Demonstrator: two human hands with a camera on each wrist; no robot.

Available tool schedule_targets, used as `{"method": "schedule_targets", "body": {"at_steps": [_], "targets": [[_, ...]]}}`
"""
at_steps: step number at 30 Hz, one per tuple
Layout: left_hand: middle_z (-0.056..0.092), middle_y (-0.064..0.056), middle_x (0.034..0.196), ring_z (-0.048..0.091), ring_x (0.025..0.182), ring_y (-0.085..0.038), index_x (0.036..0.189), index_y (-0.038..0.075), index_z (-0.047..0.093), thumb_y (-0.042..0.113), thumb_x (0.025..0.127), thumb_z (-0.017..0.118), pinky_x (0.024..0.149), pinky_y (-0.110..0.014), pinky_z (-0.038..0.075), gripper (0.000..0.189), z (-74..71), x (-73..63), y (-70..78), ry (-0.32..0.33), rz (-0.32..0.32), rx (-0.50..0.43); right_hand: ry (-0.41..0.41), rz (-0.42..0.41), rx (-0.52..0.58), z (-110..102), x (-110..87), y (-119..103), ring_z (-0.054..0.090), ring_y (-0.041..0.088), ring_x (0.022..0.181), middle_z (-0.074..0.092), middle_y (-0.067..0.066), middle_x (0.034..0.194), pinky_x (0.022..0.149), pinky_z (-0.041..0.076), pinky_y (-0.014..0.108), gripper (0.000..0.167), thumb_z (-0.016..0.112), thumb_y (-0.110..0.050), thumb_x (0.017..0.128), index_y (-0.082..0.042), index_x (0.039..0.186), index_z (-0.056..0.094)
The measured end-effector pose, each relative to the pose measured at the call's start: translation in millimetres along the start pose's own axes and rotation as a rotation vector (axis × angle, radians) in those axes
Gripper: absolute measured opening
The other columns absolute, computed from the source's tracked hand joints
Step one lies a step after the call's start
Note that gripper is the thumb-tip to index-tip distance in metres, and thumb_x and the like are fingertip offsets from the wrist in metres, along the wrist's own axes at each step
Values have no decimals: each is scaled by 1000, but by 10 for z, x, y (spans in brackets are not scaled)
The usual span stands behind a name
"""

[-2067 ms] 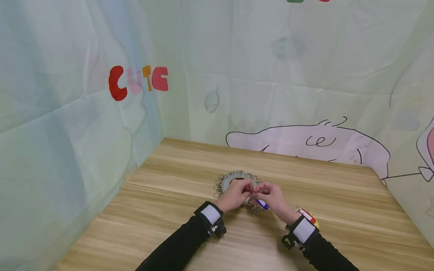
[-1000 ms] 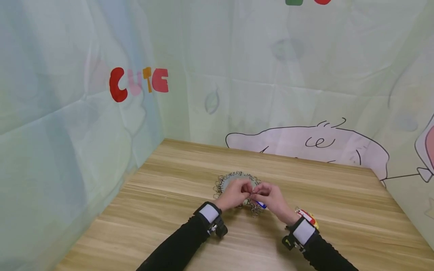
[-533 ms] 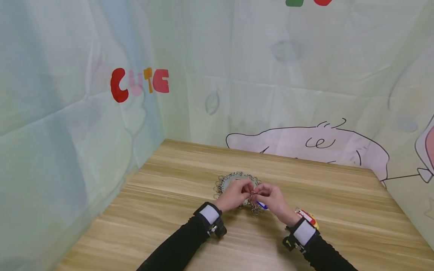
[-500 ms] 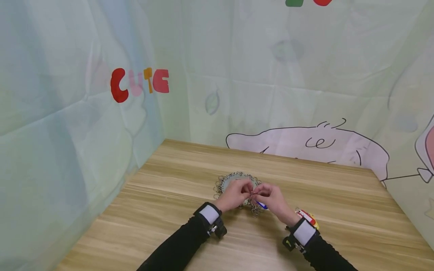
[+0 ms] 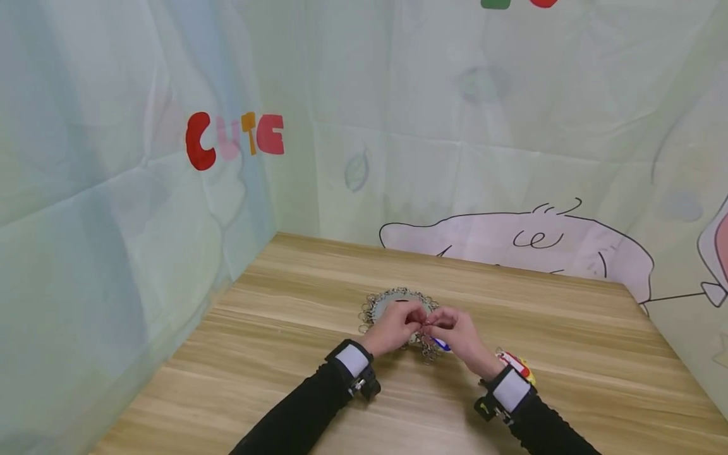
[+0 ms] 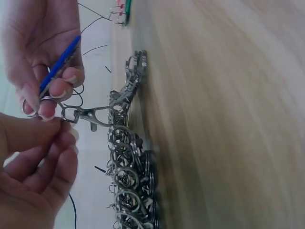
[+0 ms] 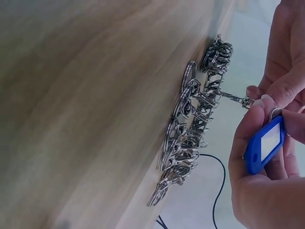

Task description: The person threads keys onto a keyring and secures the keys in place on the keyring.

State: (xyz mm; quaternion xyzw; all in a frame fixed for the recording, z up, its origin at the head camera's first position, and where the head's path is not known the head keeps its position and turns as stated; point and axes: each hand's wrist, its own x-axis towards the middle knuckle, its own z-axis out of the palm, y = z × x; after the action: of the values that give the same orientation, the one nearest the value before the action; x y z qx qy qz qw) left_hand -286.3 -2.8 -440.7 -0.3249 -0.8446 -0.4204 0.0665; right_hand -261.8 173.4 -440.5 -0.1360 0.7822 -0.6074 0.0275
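Many metal swivel clasps with key rings point(image 6: 126, 176) hang round the rim of a grey round disc point(image 5: 382, 307) on the wooden table. My left hand point(image 5: 394, 327) is over the disc, its thumb and fingers pinching a key ring point(image 6: 47, 101) on one clasp point(image 6: 93, 116) that stretches up from the row. Facing it, my right hand point(image 5: 457, 333) pinches at that same ring and holds a blue key tag point(image 7: 265, 145) with a white label against its fingers. Fingertips of both hands meet at the ring and partly hide it.
Red and yellow key tags point(image 5: 516, 366) lie on the table point(image 5: 307, 303) beside my right wrist. A printed cloth point(image 5: 352, 126) hangs along the left and back edges of the table.
Both hands stay in nearly the same place over the disc. The blue tag shifts and tilts slightly under the right fingers, with only small finger movements at the ring.
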Motion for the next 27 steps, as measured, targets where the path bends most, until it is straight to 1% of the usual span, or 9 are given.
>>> {"method": "schedule_targets", "body": {"at_steps": [3,5,7,10,13,17,20,23,27], "targets": [[68,-6,78,57,69,-5,84,6,66,-9,79,64,65,-15,48,16,-12,0,-2,27,-3,-11,-9,-29,-5,4,-6,1,68,10,77,72,22,91,71,54,23,18,67,0,84,11,96,60],[67,-6,76,55,67,-5,82,6,65,-8,78,64,63,-15,47,15,-24,-3,-1,43,-17,-5,-24,-47,-22,-1,-8,2,68,12,75,71,26,91,70,56,25,19,67,0,84,12,96,60],[66,-6,75,53,66,-5,82,5,65,-7,78,65,62,-15,46,13,-34,-7,2,51,-39,1,-39,-50,-38,-19,-7,2,68,13,74,70,26,91,69,56,27,20,67,0,84,12,98,60],[66,-7,75,54,66,-5,82,5,65,-6,78,65,62,-16,46,11,-44,-14,6,57,-56,6,-60,-7,-44,-75,-6,-6,67,10,76,70,19,94,70,56,26,27,69,-1,83,11,105,60],[66,-5,74,55,66,-6,81,5,65,-6,77,65,62,-16,47,11,-48,-15,8,65,-47,7,-78,70,17,-146,-12,-23,67,10,77,71,10,94,73,57,27,38,69,-2,84,13,116,54],[66,-4,75,56,66,-7,80,5,65,-7,76,65,63,-16,47,13,-46,-14,17,66,-39,9,-42,173,133,-206,-26,-50,67,12,71,71,3,87,69,57,28,43,66,-2,87,14,122,47],[67,-7,78,56,68,-6,81,6,64,-6,76,65,64,-15,47,13,-42,-16,26,45,-42,8,25,216,151,-212,-30,-58,63,10,63,70,0,79,61,54,24,42,66,-5,88,12,121,46],[67,-8,80,55,69,-6,83,5,64,-5,77,66,64,-15,47,12,-46,-14,42,29,-43,12,68,218,122,-206,-28,-60,58,9,57,68,0,74,53,48,22,43,67,-7,87,10,121,45],[66,-5,77,56,68,-7,83,4,65,-6,79,66,64,-15,47,11,-54,-20,54,26,-43,15,100,202,99,-185,-23,-55,54,8,53,65,-2,69,49,44,20,45,67,-8,87,9,121,44]]}}
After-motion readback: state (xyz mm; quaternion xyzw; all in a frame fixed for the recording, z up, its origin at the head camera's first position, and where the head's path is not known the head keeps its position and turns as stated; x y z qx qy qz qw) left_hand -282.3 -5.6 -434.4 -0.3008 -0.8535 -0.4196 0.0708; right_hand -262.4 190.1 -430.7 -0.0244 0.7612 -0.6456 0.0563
